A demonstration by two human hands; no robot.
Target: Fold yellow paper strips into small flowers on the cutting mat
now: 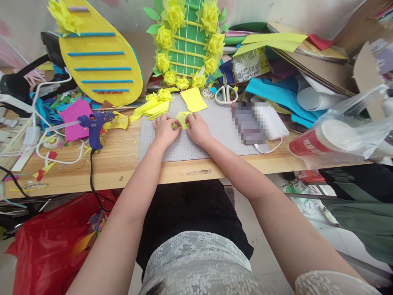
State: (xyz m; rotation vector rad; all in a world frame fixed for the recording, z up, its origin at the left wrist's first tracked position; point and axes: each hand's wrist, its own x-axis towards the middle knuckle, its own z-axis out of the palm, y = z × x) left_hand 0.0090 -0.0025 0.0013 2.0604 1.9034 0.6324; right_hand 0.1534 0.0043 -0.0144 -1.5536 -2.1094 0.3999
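A small piece of yellow paper [182, 119] lies on the grey cutting mat [221, 143] under my fingers. My left hand [165, 130] pinches its left side, thumb and fingers curled together. From the other side my right hand [198, 128] has its bent fingers closed on the paper's right edge. Just beyond are a stack of yellow paper squares [194, 99] and, to its left, a bunch of crumpled yellow paper petals [153, 107]. White-handled scissors [226, 94] rest at the mat's far edge, beside a roll of tape [208, 93].
A blue glue gun [95, 127] with a black cord stands at left. Behind are a yellow board [101, 61] with blue strips and a green board [188, 45] with yellow flowers. A phone [249, 123], white power bank [273, 121] and red cup [319, 139] sit at right.
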